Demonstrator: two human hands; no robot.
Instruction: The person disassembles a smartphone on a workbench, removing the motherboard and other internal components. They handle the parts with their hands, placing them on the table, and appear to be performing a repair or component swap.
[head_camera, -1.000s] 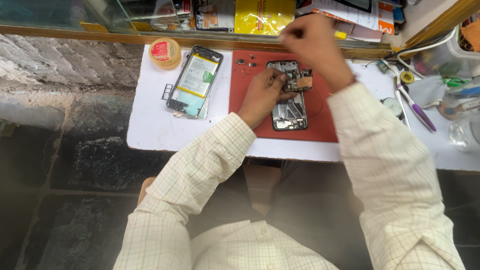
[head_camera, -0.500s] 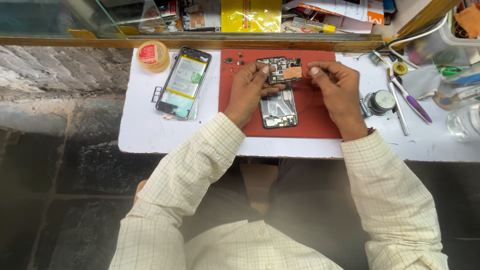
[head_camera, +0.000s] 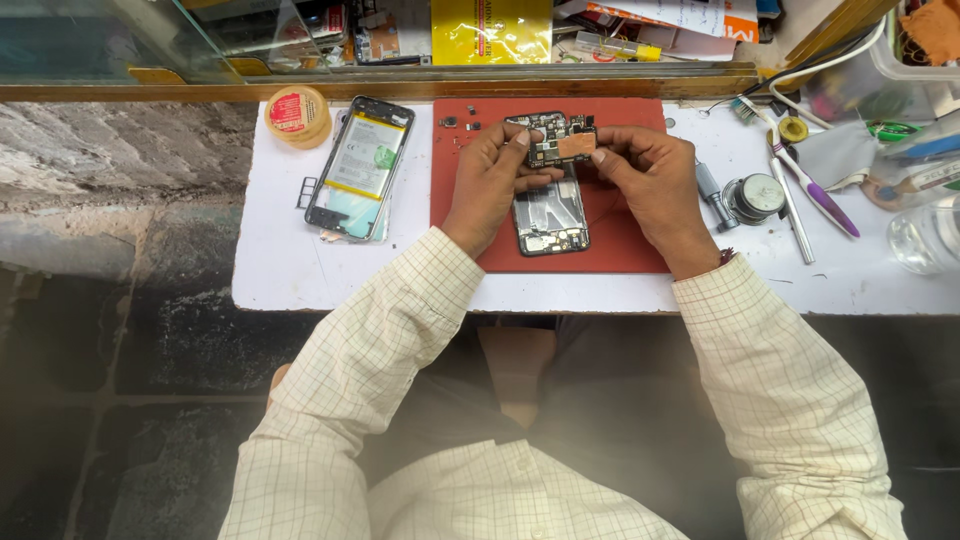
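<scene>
White table (head_camera: 300, 280) below a glass counter, red mat (head_camera: 620, 250) at its centre, and both hands are on the job. A second ago the right hand (head_camera: 655, 190) was lifted high over the far edge; now it has come down and joined the left hand (head_camera: 490, 185) at the circuit board (head_camera: 560, 140), which sits at the far end of the open phone frame (head_camera: 550, 215) on the mat. Left hand pinches the board's left side with fingertips narrow, right hand pinches its right side the same way. By the look of it, the board is now held from both ends rather than steadied by one hand alone.

Count them up: one opened phone on the mat, one second phone (head_camera: 360, 165) with its battery showing, lying left of the mat. One roll of tape (head_camera: 297, 113) at the far left corner. A few tiny dark parts (head_camera: 450, 123) on the mat's far left. Right of the mat: one small round tin (head_camera: 757, 195), one purple-handled tool (head_camera: 815, 190), and one clear jar (head_camera: 925, 235) at the edge.
</scene>
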